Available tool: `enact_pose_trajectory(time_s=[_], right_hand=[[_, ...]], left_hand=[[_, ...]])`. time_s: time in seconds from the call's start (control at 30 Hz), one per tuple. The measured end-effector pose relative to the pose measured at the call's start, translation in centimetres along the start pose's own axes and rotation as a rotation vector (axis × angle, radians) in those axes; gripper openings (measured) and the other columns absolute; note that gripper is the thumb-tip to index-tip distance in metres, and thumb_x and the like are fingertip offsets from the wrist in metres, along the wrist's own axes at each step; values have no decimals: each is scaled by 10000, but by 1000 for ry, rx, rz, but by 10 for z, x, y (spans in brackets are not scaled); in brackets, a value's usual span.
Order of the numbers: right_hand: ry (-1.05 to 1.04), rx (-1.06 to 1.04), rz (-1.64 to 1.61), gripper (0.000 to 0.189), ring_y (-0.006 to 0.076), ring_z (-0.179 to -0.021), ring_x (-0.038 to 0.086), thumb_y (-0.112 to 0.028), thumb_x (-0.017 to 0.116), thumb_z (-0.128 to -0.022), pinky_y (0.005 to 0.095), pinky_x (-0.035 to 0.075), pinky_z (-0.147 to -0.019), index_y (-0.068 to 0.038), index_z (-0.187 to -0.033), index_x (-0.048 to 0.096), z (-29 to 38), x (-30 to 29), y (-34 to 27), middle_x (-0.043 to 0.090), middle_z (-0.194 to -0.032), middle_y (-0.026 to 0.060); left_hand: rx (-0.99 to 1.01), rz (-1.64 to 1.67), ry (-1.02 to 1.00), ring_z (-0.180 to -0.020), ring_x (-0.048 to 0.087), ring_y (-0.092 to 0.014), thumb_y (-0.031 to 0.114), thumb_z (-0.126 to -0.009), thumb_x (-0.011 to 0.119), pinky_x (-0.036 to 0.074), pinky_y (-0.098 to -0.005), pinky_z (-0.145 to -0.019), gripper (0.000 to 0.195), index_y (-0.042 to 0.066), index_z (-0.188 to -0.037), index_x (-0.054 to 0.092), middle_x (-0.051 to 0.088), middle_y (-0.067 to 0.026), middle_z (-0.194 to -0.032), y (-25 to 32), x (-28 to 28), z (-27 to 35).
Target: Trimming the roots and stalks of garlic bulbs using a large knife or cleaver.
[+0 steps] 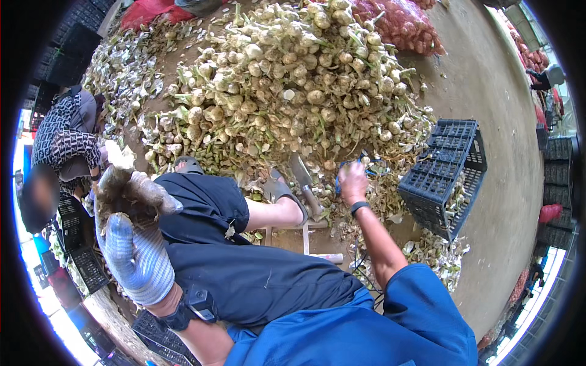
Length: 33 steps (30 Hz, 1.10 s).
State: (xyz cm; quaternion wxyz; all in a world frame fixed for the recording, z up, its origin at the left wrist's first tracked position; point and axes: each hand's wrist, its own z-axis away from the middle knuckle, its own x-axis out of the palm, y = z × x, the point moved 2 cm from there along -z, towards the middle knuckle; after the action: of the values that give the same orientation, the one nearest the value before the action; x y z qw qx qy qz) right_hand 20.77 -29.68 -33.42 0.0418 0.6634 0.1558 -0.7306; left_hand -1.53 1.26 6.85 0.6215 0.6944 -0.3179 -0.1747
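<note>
My left hand (137, 238), in a soiled knitted glove, is raised over the left side of my lap. Its fingers curl apart from the thumb around a hollow with no object visible in it. A whitish piece (120, 156) shows at its upper edge; I cannot tell if it is glove or garlic skin. My bare right hand (353, 183) reaches down to a blue cord (376, 170) among garlic scraps; its blurred fingers hide whether it grips anything. Left of it, a broad-bladed knife (301, 171) lies beside my sandal, handle (312, 201) towards me. Ahead rises a heap of garlic bulbs (293, 82).
A black plastic crate (442, 174) lies tipped at right with garlic stems inside. Red mesh sacks (398, 27) stand behind the heap. A person (68, 132) bends at left near black crates (84, 265). A low wooden frame (306, 240) is beneath my legs.
</note>
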Motion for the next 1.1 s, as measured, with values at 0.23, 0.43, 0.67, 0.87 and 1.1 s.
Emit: enact_pose_trajectory(time_s=[0.23, 0.43, 0.67, 0.87, 1.1], right_hand=[[-166, 25, 12, 460, 391, -1042, 628, -319, 708, -848, 478, 533, -873, -102, -1221, 549, -63, 9, 95, 567, -1181, 203], [-309, 79, 104, 539, 399, -1015, 646, -332, 751, -807, 480, 537, -857, -109, -1247, 535, -63, 25, 81, 580, -1184, 217], [-143, 383, -635, 421, 276, -910, 672, -213, 672, -722, 390, 527, -797, 6, -1079, 634, -108, 26, 92, 683, -1008, 178], [-358, 659, -1185, 431, 332, -946, 639, -196, 701, -825, 523, 562, -838, 86, -1135, 602, -133, 32, 55, 605, -1059, 178], [-278, 817, -1304, 480, 405, -988, 625, -201, 722, -844, 538, 555, -840, 70, -1203, 555, -138, 42, 50, 579, -1177, 223]], left_hand=[[-44, -79, 37, -808, 638, -255, 423, -866, 720, 549, -382, -694, 716, -48, -1356, 493, 644, -176, -942, 4, 17, -1], [-112, -99, -69, -1011, 595, -231, 373, -916, 616, 496, -395, -860, 676, -54, -1413, 450, 585, -144, -1201, 5, 11, 1], [-46, -118, 47, -791, 640, -262, 448, -850, 743, 545, -368, -671, 742, -47, -1345, 497, 645, -173, -932, 3, 40, -1], [35, -237, 105, -734, 627, -273, 461, -842, 741, 518, -371, -630, 779, -51, -1364, 473, 639, -184, -895, 16, 55, 5], [-1, -240, 105, -722, 626, -274, 465, -839, 742, 518, -370, -624, 784, -53, -1362, 472, 639, -187, -889, 13, 52, 2]])
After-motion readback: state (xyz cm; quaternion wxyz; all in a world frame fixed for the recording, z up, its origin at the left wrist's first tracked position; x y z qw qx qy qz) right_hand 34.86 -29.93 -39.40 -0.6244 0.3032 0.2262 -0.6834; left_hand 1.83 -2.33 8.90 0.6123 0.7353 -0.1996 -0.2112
